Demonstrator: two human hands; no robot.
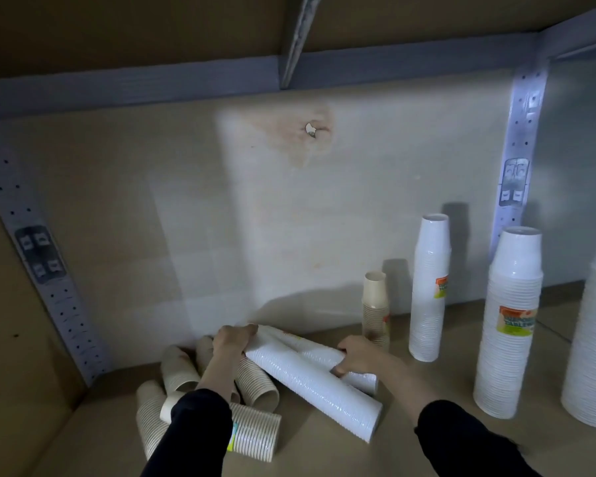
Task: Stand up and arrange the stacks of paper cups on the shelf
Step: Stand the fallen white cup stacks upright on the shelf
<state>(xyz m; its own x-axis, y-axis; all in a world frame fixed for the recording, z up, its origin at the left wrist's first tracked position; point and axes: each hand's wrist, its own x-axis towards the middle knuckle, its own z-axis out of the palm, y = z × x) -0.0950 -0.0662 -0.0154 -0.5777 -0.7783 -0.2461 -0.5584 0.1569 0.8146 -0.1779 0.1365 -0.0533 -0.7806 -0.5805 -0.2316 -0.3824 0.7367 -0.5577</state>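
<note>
The left hand is closed over the far end of a long white cup stack lying on the shelf, above toppled beige cup stacks. The right hand is clamped around a second lying white stack. Further right, a short beige stack and tall white stacks are seen upright.

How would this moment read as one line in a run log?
both hands gripping lying white cup stack | left hand at narrow end | right hand mid-stack | beige stacks still lying | four stacks upright
</note>
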